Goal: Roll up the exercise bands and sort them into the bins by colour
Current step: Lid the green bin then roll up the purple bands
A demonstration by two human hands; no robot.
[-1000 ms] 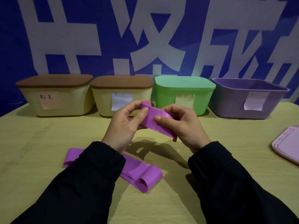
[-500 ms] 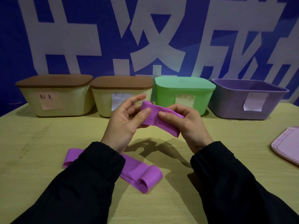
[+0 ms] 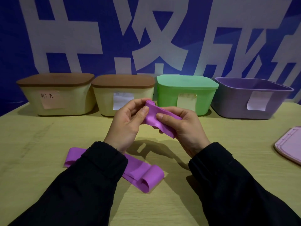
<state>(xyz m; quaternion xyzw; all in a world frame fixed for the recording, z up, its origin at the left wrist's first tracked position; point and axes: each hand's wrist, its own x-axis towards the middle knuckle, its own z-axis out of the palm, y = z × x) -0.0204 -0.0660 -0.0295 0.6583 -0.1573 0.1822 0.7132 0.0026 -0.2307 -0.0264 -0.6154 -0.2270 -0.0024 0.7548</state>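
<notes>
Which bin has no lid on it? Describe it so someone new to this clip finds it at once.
Four bins stand in a row at the back of the table, under the blue banner. The open purple bin is last on the right, beside the green bin. Only it has no lid, and a white label hangs on its front.

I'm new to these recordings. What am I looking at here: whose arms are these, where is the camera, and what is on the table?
There is no robot. A person wears a camera on the head, so you look forward and down at their own arms in black sleeves. The left hand and right hand together hold a purple band, rolled at its upper end. A second purple band lies flat on the table, partly under the left sleeve. Four bins stand at the back: two cream ones with brown lids, a green bin with its lid on, and an open purple bin. A pink lid lies at right.
</notes>
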